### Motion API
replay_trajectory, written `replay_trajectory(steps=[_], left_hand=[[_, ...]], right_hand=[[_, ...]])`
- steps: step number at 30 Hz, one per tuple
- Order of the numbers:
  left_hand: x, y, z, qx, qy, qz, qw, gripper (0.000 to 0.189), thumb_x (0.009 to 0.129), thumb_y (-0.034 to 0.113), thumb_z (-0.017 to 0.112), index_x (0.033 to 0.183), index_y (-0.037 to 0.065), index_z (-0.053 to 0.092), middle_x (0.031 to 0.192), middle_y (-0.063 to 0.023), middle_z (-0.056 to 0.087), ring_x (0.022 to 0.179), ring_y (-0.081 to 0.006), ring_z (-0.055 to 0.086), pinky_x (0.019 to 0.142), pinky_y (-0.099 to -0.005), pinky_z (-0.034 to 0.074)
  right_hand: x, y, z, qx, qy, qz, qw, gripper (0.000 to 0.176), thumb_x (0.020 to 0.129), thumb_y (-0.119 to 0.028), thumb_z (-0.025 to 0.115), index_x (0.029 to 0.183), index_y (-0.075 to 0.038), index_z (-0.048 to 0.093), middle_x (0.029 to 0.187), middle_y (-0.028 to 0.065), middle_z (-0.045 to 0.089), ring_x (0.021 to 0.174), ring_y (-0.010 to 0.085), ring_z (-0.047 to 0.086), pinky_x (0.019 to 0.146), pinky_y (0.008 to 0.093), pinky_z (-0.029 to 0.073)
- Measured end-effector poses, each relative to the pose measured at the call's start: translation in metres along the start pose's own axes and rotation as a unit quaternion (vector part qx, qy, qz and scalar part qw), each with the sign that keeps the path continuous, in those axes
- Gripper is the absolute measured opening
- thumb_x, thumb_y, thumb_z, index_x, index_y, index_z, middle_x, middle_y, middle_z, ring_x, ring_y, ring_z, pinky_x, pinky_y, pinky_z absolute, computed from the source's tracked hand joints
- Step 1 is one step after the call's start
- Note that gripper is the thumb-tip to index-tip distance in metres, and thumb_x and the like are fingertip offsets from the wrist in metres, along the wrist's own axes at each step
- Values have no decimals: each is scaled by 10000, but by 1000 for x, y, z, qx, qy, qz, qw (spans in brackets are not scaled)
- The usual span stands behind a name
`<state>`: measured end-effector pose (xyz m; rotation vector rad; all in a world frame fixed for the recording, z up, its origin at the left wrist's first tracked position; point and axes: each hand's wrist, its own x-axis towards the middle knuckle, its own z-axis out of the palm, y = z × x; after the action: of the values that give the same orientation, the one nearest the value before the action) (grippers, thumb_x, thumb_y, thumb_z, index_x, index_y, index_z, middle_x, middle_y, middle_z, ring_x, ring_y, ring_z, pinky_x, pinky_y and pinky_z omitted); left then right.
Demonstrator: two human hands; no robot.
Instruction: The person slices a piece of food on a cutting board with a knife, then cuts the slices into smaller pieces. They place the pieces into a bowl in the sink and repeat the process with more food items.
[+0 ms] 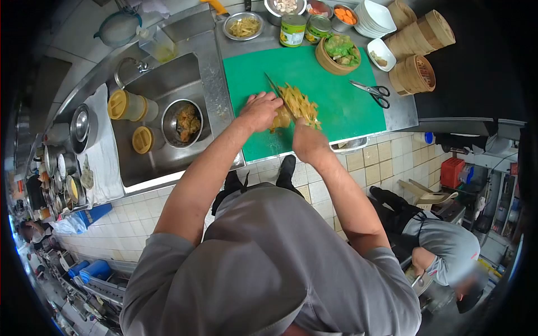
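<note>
My right hand [310, 143] is closed round the handle of a kitchen knife [273, 85], whose blade slants away to the far left across the green cutting board [252, 70]. Just left of the blade, my left hand [261, 111] has its fingers curled and pressed down on a yellow vegetable piece [281, 119]. To the right of the blade lies a loose heap of cut yellow strips [301, 103]. The hands and knife partly hide the piece being held.
Scissors [372, 91] and a bamboo steamer [335, 63] with leafy greens lie on the board. Behind are cans [292, 31], a bowl of strips [243, 26] and stacked plates [374, 18]. A sink [159, 162] with a metal pot [182, 123] is left; a co-worker [445, 246] bends at right.
</note>
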<state>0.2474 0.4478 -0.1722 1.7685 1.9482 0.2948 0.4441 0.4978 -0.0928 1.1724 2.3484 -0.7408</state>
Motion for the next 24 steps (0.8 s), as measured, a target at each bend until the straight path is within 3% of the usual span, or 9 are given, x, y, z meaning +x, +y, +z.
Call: replay_trajectory(steps=[5, 10, 15, 18, 21, 24], left_hand=[[-4, -3, 2, -8, -4, -2, 1000, 350, 980, 154, 720, 1327, 156, 670, 1343, -58, 617, 1327, -304, 542, 1107, -494, 406], [1, -3, 0, -11, 31, -3, 999, 309, 978, 159, 728, 1282, 157, 671, 1315, -48, 640, 1314, -288, 552, 1084, -484, 406], [-4, -4, 3, -2, 33, -7, 999, 308, 973, 180, 740, 1271, 152, 667, 1321, -42, 649, 1293, -285, 564, 1065, -486, 405], [-3, -5, 4, -10, 33, -1, 999, 301, 972, 183, 744, 1260, 145, 663, 1300, -41, 656, 1287, -286, 567, 1050, -488, 408], [-7, -4, 1, -13, 35, 4, 999, 284, 971, 183, 746, 1240, 140, 661, 1286, -42, 659, 1276, -288, 571, 1045, -489, 408], [-5, -9, 6, -12, 56, 6, 998, 271, 969, 193, 750, 1220, 143, 658, 1287, -40, 658, 1274, -288, 572, 1048, -486, 405]], right_hand=[[34, 2, 51, 36, 27, 33, 998, 309, 1021, -94, 485, 1291, 48, 535, 1179, 356, 742, 1129, 501, 738, 978, 569, 579], [57, 4, 31, 28, 86, -10, 996, 322, 1022, -94, 481, 1310, 42, 524, 1184, 353, 741, 1135, 507, 732, 989, 582, 569], [2, 1, 8, 25, -1, 12, 1000, 338, 1027, -108, 475, 1319, 59, 513, 1163, 357, 742, 1131, 514, 728, 991, 585, 565], [29, 13, 62, 21, 19, 27, 999, 334, 1023, -99, 469, 1309, 68, 512, 1158, 361, 740, 1124, 516, 729, 988, 585, 566], [51, 1, 53, 64, 78, 9, 995, 324, 1023, -93, 463, 1303, 63, 509, 1143, 368, 742, 1104, 516, 738, 984, 587, 568], [38, -6, 23, 35, 56, -11, 998, 310, 1020, -92, 466, 1289, 57, 503, 1108, 374, 743, 1078, 525, 742, 970, 597, 570]])
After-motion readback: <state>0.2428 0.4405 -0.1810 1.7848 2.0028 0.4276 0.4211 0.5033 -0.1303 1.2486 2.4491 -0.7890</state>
